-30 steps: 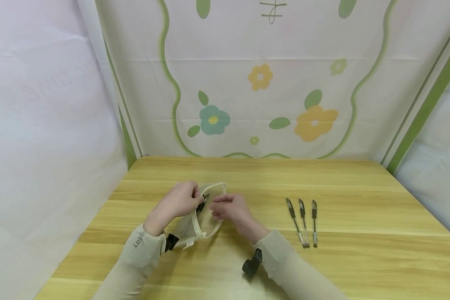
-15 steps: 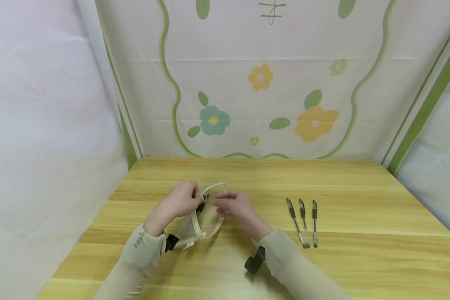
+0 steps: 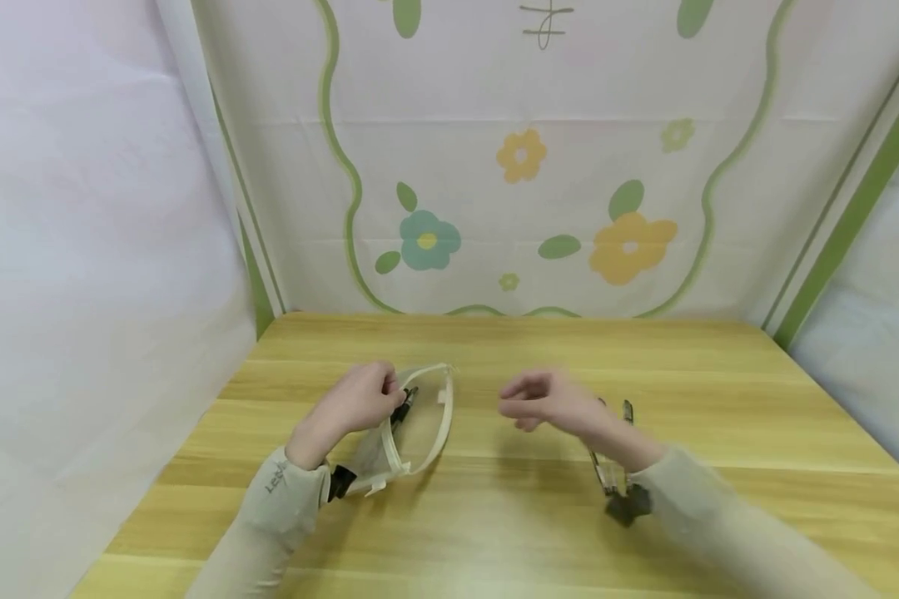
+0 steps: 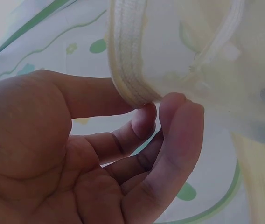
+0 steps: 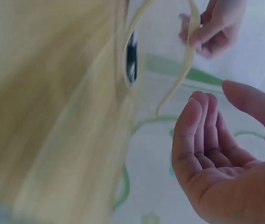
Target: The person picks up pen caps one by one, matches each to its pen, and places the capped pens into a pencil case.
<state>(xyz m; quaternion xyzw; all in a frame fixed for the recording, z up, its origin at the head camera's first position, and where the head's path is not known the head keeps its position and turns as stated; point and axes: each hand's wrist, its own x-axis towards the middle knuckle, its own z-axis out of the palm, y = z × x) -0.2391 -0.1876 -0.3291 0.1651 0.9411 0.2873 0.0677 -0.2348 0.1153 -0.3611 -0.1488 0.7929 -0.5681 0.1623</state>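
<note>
A translucent pouch (image 3: 373, 453) with cream zipper edging stands gaping on the left part of the table. My left hand (image 3: 355, 401) pinches its edging (image 4: 131, 60) between thumb and fingers, holding the mouth apart. Inside the pouch, black pens (image 3: 403, 408) show at the opening; their lower ends are hidden by the pouch wall. My right hand (image 3: 550, 403) is over the table between the pouch and the loose pens, fingers loosely bent and a gap between thumb and fingertips (image 5: 195, 109), with nothing held. Several clear-barrelled pens (image 3: 628, 413) with black grips lie to the right, partly covered by my right wrist.
The wood-grain table (image 3: 494, 524) reaches back to a white cloth (image 3: 479, 183) printed with flowers. More white cloth (image 3: 97, 274) hangs along the left side. A black wrist camera (image 3: 629, 504) sits under my right cuff, over the pens' lower ends.
My right hand has drawn out of the pouch mouth and moved right, its forearm now overlapping the loose pens. My left hand and the pouch have stayed in place.
</note>
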